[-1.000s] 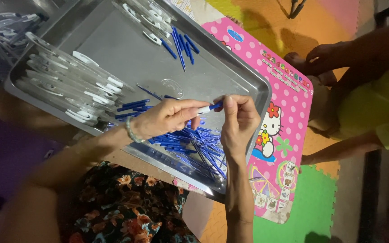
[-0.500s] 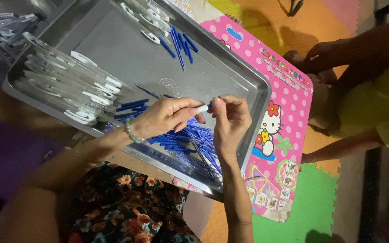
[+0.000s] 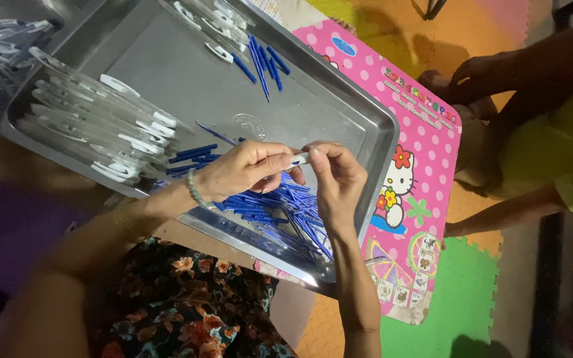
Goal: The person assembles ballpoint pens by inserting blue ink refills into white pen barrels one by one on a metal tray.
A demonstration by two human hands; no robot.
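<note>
A small white pen part [image 3: 300, 159] is being pinched between the fingertips of both hands above a shallow metal tray [image 3: 366, 116]. The left hand [image 3: 243, 171], a beaded bracelet [image 3: 195, 190] on its wrist, is being kept closed around the left end of the piece, with thumb and forefinger pressed together; the right hand [image 3: 336, 179] is being curled over the other end, its fingertips closed on it as well. Whether a blue refill is already seated inside the piece cannot be told, since the fingers are covering the joint. The step in hand is being judged as the fitting together of one pen, done just over the loose heap of blue refills [image 3: 280, 212] that is lying in the near corner of the tray. Clear pen barrels with white clips [image 3: 94, 129] are being kept in a row along the far left side, and a smaller group of blue refills [image 3: 263, 59] is lying near the top edge. The tray is being rested partly on a pink dotted play mat [image 3: 426, 152]. A steady, aligned push along the axis of the piece is probably being called for next, with a firm grip kept at both ends. Another person's arm [image 3: 532, 66] is being held well apart to the right.
</note>
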